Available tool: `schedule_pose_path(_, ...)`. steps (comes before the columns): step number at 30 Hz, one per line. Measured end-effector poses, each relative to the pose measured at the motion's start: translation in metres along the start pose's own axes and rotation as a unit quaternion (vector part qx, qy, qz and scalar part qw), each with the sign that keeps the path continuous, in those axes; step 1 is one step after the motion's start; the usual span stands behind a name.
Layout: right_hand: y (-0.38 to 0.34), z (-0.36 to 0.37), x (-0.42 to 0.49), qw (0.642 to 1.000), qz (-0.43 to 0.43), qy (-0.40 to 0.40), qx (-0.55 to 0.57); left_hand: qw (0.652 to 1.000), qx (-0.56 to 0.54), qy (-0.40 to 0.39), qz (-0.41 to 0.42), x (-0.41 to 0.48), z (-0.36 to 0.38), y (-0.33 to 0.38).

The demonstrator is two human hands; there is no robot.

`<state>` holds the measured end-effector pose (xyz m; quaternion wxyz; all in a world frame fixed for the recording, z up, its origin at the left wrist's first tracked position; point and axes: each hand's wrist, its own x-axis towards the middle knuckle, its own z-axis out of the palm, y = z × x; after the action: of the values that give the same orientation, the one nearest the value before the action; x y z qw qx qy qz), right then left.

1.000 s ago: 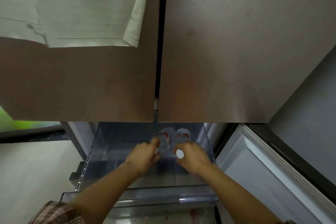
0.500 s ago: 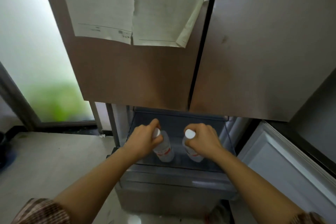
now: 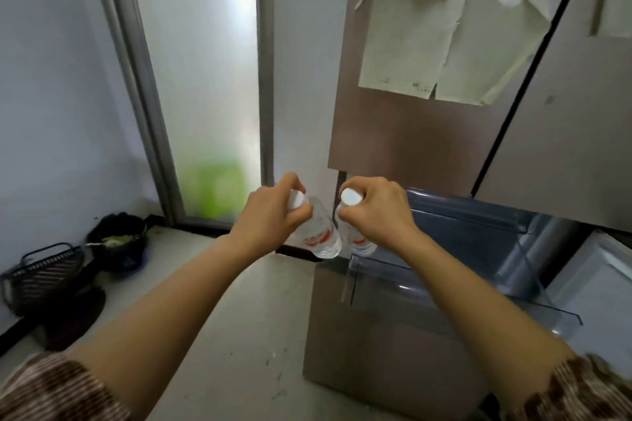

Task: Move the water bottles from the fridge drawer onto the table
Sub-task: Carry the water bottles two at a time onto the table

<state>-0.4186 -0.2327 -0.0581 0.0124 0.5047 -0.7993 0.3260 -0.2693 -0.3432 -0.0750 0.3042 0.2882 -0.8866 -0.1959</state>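
The left hand was clenched around the neck of one water bottle, thumb and fingers curled just under its white cap. The right hand gripped the neck of the second water bottle the same way, below its own white cap. Both clear bottles, each with a red-and-white label, hung in the air with their bases tilted away from the person. They sat close beside each other, the first at 9 o'clock of the second; whether they touched could not be told. Neither bottle rested on anything.

At 4 o'clock from the hands the fridge drawer stood pulled out, its clear inner bin showing, and the bottles were above and just outside its near left corner. At 1 o'clock rose the brown fridge doors, with pale sheets of paper stuck to the left door.

At 11 o'clock stood a frosted glass door in a grey frame, a green blur behind its lower part. Below the forearms lay the pale floor. At 9 o'clock, against the wall, a dark pot sat on the floor, and a dark wire basket lay just beside it at 8 o'clock. Striped brown sleeves showed at both lower corners.
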Motion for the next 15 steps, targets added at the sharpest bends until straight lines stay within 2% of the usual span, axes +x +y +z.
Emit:
schedule_pose_path(9, -0.133, 0.132, -0.035, 0.985, -0.064, -0.161, 0.004, 0.981, 0.12, -0.001, -0.153, -0.127, -0.114, -0.12)
schedule_pose_path(15, -0.236, 0.223, -0.048, 0.946, -0.181, -0.269, 0.007, 0.944, 0.152, 0.034, -0.29, -0.207, -0.187, -0.202)
